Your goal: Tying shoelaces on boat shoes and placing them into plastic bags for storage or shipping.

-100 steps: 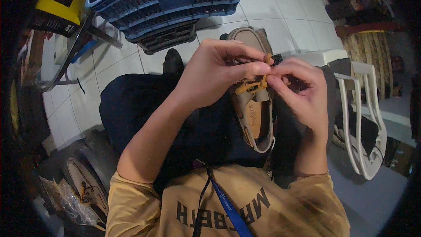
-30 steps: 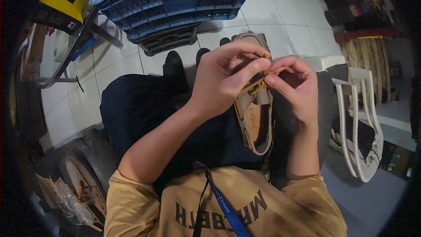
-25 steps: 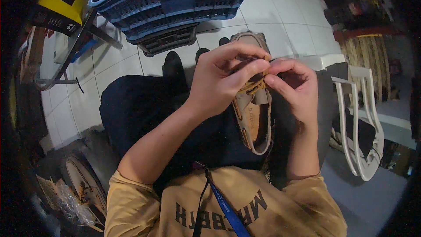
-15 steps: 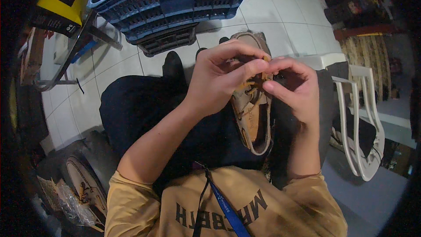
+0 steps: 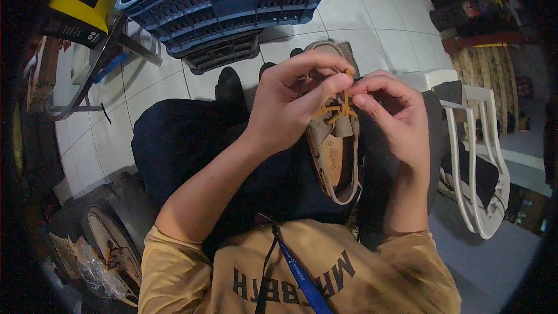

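Note:
A taupe boat shoe (image 5: 339, 168) rests on my lap, toe pointing away from me, its tan insole showing. A yellow-brown shoelace (image 5: 347, 103) runs through its eyelets and rises from the tongue toward my fingers. Above the shoe, my left hand (image 5: 296, 96) pinches the raised lace between thumb and forefinger. Just to its right, my right hand (image 5: 395, 110) has thumb and forefinger closed on the lace a little lower. Both hands cover part of the shoe's upper near the toe.
Ahead stands a blue plastic crate (image 5: 232, 0) on a black one (image 5: 224, 52). A white plastic chair (image 5: 485, 157) is at the right. Another boat shoe (image 5: 110, 235) lies by clear plastic wrapping (image 5: 96, 267) at the lower left. A yellow-and-black box (image 5: 87, 0) sits upper left.
My right hand has shifted slightly right and opened a gap from the left. More of the lace knot shows between them. My left fingertips have moved slightly left.

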The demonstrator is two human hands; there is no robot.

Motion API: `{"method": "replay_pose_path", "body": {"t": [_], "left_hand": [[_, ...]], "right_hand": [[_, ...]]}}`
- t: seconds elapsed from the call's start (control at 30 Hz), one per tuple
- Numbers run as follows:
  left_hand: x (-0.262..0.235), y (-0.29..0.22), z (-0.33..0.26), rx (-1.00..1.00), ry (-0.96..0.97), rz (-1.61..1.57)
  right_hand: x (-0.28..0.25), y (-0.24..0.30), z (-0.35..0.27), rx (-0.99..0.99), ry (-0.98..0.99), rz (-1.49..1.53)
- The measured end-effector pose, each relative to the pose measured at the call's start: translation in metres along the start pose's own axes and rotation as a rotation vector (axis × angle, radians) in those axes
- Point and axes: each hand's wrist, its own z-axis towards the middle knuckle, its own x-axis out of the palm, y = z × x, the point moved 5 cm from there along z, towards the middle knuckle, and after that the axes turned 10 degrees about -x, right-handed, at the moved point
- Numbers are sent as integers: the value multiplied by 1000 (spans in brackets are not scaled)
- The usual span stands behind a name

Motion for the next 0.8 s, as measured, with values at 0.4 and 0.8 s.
{"method": "replay_pose_path", "body": {"t": [0.4, 0.8], "left_hand": [[-1, -4, 1, 6, 6, 63], [4, 5, 1, 16, -27, 52]], "right_hand": [[0, 3, 1, -20, 6, -96], [-12, 27, -2, -49, -77, -128]]}}
